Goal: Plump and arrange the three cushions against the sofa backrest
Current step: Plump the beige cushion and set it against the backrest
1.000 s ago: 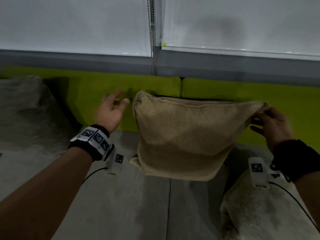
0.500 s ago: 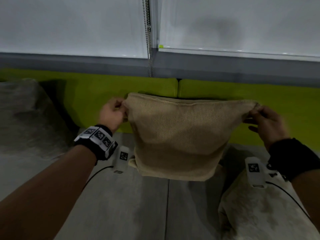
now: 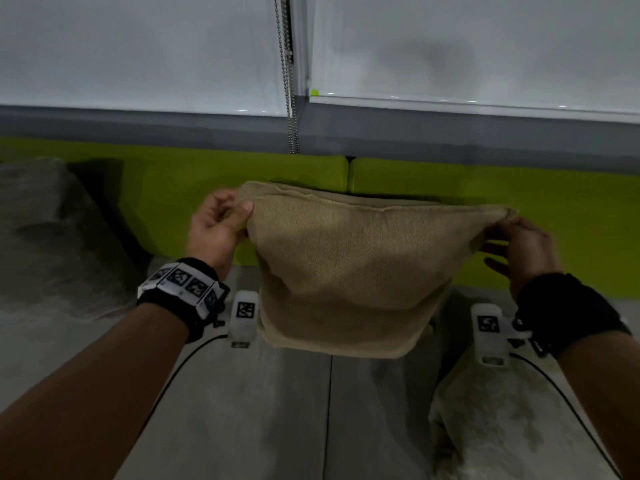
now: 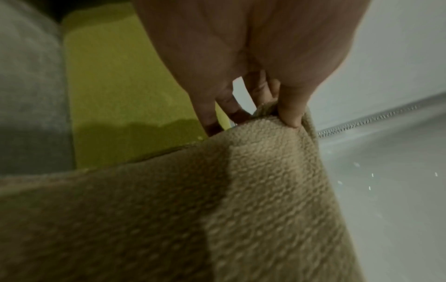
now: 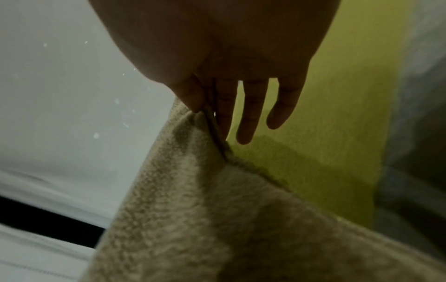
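Head view: our left hand pinches the tan cushion at its upper-left corner; our right hand pinches the opposite corner, other fingers loose, cushion hanging between them before the green backrest.

Dim, cool light fills the room. Two white roller blinds cover the window, with a bead chain hanging between them. Below runs a grey sill. A sofa stands under it, with a lime-green backrest and a grey seat.
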Tool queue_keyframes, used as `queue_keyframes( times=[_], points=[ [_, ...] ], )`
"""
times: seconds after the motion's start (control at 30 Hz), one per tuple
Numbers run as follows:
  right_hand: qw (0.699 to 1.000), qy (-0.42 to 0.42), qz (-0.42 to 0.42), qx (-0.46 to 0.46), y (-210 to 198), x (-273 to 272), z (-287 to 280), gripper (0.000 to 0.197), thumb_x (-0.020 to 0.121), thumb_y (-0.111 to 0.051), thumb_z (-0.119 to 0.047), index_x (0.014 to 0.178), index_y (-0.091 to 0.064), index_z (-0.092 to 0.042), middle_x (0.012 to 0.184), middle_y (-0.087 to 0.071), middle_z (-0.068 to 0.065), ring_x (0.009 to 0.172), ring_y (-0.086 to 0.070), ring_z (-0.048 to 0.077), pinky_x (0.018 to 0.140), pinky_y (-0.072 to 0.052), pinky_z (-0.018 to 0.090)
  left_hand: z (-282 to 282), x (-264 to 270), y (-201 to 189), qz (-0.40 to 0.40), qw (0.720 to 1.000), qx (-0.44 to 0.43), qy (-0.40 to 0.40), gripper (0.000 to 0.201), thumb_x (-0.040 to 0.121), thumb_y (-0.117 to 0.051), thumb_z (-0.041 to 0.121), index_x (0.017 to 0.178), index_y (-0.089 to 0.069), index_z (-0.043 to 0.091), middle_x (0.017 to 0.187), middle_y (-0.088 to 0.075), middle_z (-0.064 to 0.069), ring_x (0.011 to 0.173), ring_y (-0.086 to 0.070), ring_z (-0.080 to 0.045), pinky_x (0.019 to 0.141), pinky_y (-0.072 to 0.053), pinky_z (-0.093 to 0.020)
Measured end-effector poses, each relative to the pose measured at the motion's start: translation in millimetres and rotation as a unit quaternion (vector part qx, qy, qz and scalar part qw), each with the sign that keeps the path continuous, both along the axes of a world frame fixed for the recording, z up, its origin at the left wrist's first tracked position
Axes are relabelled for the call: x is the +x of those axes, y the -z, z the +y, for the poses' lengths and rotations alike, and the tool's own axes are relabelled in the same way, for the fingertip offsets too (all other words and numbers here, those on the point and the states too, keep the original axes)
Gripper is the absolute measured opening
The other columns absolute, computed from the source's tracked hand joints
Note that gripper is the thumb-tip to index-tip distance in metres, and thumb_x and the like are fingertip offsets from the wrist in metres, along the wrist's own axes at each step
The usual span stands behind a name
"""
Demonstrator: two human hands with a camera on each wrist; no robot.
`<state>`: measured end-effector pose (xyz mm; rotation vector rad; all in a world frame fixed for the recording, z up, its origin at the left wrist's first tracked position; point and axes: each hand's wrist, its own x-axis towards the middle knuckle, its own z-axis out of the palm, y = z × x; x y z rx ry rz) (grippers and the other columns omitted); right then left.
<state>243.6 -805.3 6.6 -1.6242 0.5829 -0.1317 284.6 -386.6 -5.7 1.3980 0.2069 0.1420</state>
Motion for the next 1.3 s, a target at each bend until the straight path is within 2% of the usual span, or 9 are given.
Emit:
queue_keyframes(
  times=[0.17, 0.33, 0.53, 0.7, 0.83, 0.93, 1.0, 1.13, 1.3],
  points=[
    [0.994, -0.073, -0.076, -0.014, -9.5, 0.8, 7.0, 0.010, 0.098, -0.067, -0.024, 0.091, -0.062, -0.030, 0.095, -0.074, -0.015, 0.099, -0.068, 0.013, 0.090, -0.056, 0.037, 4.6, 5.2, -6.0, 0.061, 0.996, 0.026, 0.057, 0.011, 0.095, -0.062, 0.019, 0.086, -0.068, 0.023, 0.094, -0.070, 0.005, 0.096, -0.064, -0.015, 0.085, -0.050, -0.034],
    [0.996, 0.022, -0.052, -0.069, -8.4, -2.6, -10.1, 0.047, 0.050, -0.076, -0.080, 0.069, -0.073, -0.038, 0.094, -0.076, 0.001, 0.098, -0.074, 0.027, 0.084, -0.060, 0.043, 20.6, 14.2, -16.1, -0.010, 0.998, 0.063, -0.029, 0.027, 0.088, -0.072, 0.011, 0.075, -0.053, 0.025, 0.082, -0.058, 0.002, 0.085, -0.064, -0.016, 0.082, -0.057, -0.040],
    [0.995, -0.049, -0.054, -0.066, -14.1, -3.0, 3.1, 0.021, 0.099, -0.069, -0.028, 0.083, -0.075, -0.040, 0.098, -0.074, -0.007, 0.103, -0.071, 0.018, 0.090, -0.057, 0.038, 41.0, 21.1, -19.7, 0.000, 0.978, 0.197, 0.069, 0.018, 0.088, -0.075, 0.023, 0.101, -0.076, 0.035, 0.103, -0.074, 0.003, 0.105, -0.069, -0.017, 0.096, -0.054, -0.039],
    [0.996, 0.057, -0.047, -0.053, -29.4, 7.5, -19.9, 0.016, 0.101, -0.062, -0.027, 0.088, -0.072, -0.025, 0.077, -0.074, 0.000, 0.077, -0.073, 0.017, 0.080, -0.055, 0.038, 59.4, 26.4, -20.4, 0.000, 0.970, 0.240, -0.042, 0.007, 0.081, -0.077, 0.022, 0.081, -0.078, 0.030, 0.099, -0.074, -0.018, 0.093, -0.071, -0.030, 0.092, -0.057, -0.049],
    [0.976, 0.155, -0.091, -0.121, -40.0, 3.2, -57.9, 0.022, 0.098, -0.056, -0.044, 0.086, -0.066, -0.029, 0.063, -0.074, -0.010, 0.073, -0.074, 0.016, 0.084, -0.058, 0.051, 72.6, 30.4, -17.5, 0.027, 0.931, 0.352, -0.096, 0.035, 0.081, -0.071, 0.036, 0.114, -0.072, 0.024, 0.111, -0.073, -0.005, 0.107, -0.067, -0.024, 0.092, -0.053, -0.034],
    [0.935, 0.057, -0.134, -0.323, -37.8, -28.3, -31.7, 0.038, 0.091, -0.048, -0.079, 0.102, -0.067, -0.048, 0.098, -0.077, -0.009, 0.096, -0.073, 0.018, 0.088, -0.056, 0.039, 53.5, 2.2, -19.5, -0.073, 0.883, 0.460, -0.062, 0.037, 0.088, -0.061, 0.045, 0.122, -0.062, 0.029, 0.126, -0.063, -0.007, 0.119, -0.056, -0.026, 0.102, -0.040, -0.028],
    [0.880, -0.082, -0.216, -0.416, -30.7, -49.7, 13.1, 0.034, 0.102, -0.051, -0.055, 0.124, -0.067, -0.034, 0.120, -0.073, 0.002, 0.108, -0.067, 0.022, 0.097, -0.048, 0.028, 26.4, -29.4, -18.0, -0.185, 0.847, 0.497, -0.047, 0.030, 0.093, -0.059, 0.035, 0.120, -0.059, 0.023, 0.128, -0.060, -0.004, 0.122, -0.051, -0.028, 0.105, -0.033, -0.025],
    [0.709, -0.339, -0.351, -0.509, 9.4, -76.7, 103.7, 0.046, 0.102, -0.054, -0.034, 0.142, -0.060, -0.012, 0.148, -0.056, 0.019, 0.140, -0.051, 0.039, 0.117, -0.036, 0.059, -35.7, -86.1, 0.6, -0.271, 0.802, 0.529, 0.062, 0.039, 0.096, -0.052, 0.025, 0.130, -0.057, 0.006, 0.145, -0.050, -0.011, 0.135, -0.044, -0.029, 0.113, -0.031, -0.042],
    [0.704, -0.348, -0.157, -0.598, 49.7, -50.9, 139.7, 0.064, 0.103, -0.036, -0.058, 0.161, -0.031, -0.032, 0.171, -0.025, -0.003, 0.159, -0.019, 0.027, 0.121, -0.019, 0.066, -69.4, -72.0, 38.4, -0.150, 0.699, 0.671, 0.198, 0.065, 0.102, -0.017, 0.057, 0.159, -0.019, 0.026, 0.168, -0.010, -0.002, 0.155, -0.007, -0.027, 0.121, -0.016, -0.056]
  ],
)
